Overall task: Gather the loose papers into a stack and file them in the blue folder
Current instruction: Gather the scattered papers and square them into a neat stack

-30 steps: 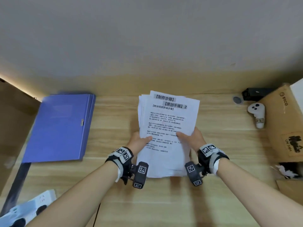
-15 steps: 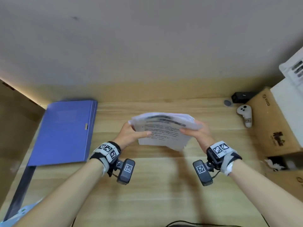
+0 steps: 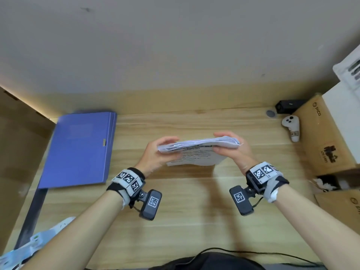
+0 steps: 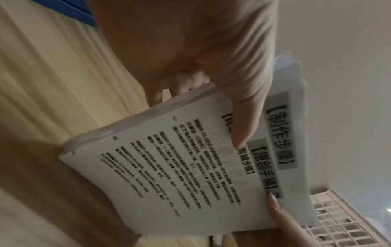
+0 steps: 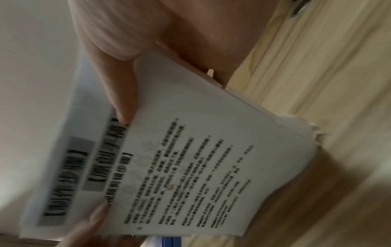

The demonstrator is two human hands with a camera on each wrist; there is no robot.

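A stack of printed white papers [image 3: 196, 151] stands nearly on edge above the middle of the wooden desk [image 3: 185, 211], printed side toward me. My left hand [image 3: 157, 152] grips its left edge, thumb on the front sheet, fingers behind. My right hand [image 3: 231, 149] grips the right edge the same way. In the left wrist view the papers [image 4: 190, 167] show punched holes along one side. The right wrist view shows the papers [image 5: 201, 167] under my right thumb [image 5: 120, 93]. The shut blue folder [image 3: 79, 149] lies flat at the left of the desk, apart from both hands.
A white hand controller [image 3: 292, 127] and a black box [image 3: 290, 106] lie at the back right. Cardboard boxes [image 3: 323, 139] line the right side. A white power strip [image 3: 35, 240] sits at the near left, and a black cable [image 3: 253, 252] runs along the front edge.
The papers lay flat on the desk a second ago. Both hands lifted them and tipped them up onto their edge, shifting their grip to the two sides.
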